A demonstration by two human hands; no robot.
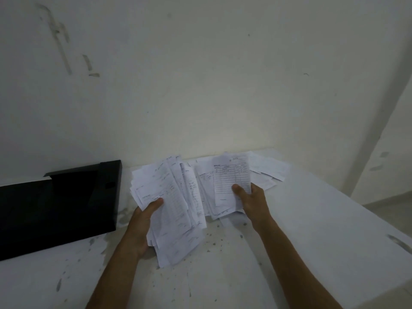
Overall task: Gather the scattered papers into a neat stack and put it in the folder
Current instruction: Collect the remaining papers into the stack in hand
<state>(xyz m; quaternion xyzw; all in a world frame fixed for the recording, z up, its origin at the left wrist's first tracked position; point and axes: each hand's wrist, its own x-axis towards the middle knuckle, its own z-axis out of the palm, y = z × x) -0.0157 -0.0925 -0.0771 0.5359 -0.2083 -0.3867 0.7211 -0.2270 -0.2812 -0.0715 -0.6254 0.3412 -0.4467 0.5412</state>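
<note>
My left hand [146,221] grips a thick, uneven bundle of white printed papers [171,204], held up off the white table with the thumb on top. My right hand [249,197] pinches a single lined form sheet [231,177] between thumb and fingers, just right of the bundle. More loose papers [267,172] lie spread on the table behind and beneath both hands, against the wall. The black folder [58,204] lies open on the table to the left, apart from the papers.
The white table [312,230] is speckled with dark marks and runs to a right-hand edge with floor beyond. A stained pale wall [200,85] rises directly behind the papers and folder.
</note>
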